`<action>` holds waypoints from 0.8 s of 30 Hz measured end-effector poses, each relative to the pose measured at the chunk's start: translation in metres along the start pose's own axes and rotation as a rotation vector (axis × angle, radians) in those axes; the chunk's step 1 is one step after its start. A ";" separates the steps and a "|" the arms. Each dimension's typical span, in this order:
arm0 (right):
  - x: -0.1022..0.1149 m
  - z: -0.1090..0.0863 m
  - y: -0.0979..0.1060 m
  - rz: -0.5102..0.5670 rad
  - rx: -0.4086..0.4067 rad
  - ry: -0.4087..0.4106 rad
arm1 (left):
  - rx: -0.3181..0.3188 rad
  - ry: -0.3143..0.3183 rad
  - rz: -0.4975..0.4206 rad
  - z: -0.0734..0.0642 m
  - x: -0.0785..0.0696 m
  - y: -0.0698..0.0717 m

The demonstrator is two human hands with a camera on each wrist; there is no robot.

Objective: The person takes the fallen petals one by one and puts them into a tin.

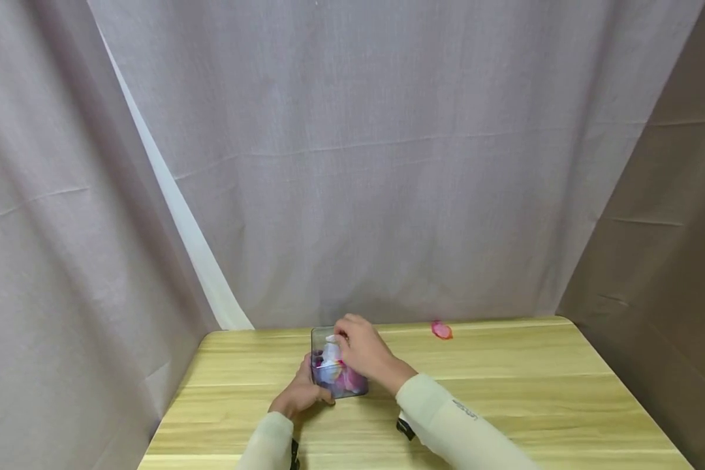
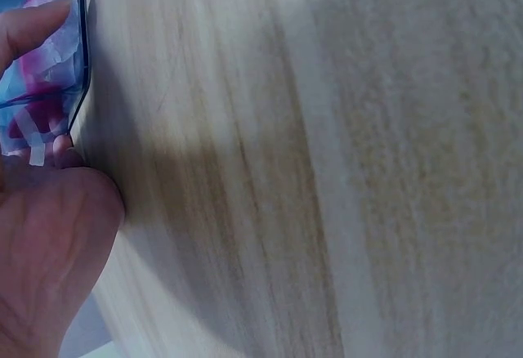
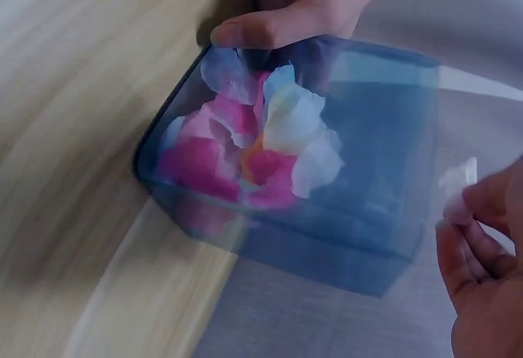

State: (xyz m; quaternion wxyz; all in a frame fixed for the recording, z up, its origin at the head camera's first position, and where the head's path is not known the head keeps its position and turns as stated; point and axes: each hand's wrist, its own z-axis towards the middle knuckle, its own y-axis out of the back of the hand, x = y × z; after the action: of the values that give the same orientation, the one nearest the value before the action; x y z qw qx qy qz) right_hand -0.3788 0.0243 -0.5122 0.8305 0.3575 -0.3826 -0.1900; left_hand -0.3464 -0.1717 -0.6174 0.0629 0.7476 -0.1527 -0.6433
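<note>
A see-through blue-grey plastic box (image 1: 319, 334) stands on the table with pink, white, pale blue and orange petals (image 3: 270, 162) gathered in its lower part. My left hand (image 1: 301, 393) grips the box from the left, thumb on the near side; in the left wrist view the thumb (image 2: 37, 31) lies across it. Above the box's mouth is my right hand (image 1: 365, 349). Between thumb and fingers it pinches a pale, whitish petal (image 3: 458, 190).
One pink petal with a reddish edge (image 1: 442, 329) lies at the table's back edge, right of the box. The wood-grain table (image 1: 534, 391) is bordered by grey curtains (image 1: 388, 196) behind and at both sides.
</note>
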 end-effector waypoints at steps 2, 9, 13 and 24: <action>-0.001 0.007 -0.009 -0.021 0.063 0.008 | 0.001 0.007 0.004 -0.001 0.000 0.001; -0.007 0.016 -0.031 -0.046 0.238 -0.042 | 0.011 0.006 0.034 -0.003 -0.001 -0.001; -0.007 0.017 -0.034 -0.023 0.287 -0.089 | 0.016 0.014 0.039 -0.004 -0.001 -0.001; -0.006 0.024 -0.035 -0.087 0.325 -0.103 | 0.015 0.018 0.009 -0.002 -0.005 0.002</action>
State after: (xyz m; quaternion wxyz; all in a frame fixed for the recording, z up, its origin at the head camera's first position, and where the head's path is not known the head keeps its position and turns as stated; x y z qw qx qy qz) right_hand -0.4026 -0.0062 -0.5307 0.7320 0.4930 -0.4346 -0.1794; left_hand -0.3451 -0.1722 -0.6122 0.0617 0.7532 -0.1603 -0.6349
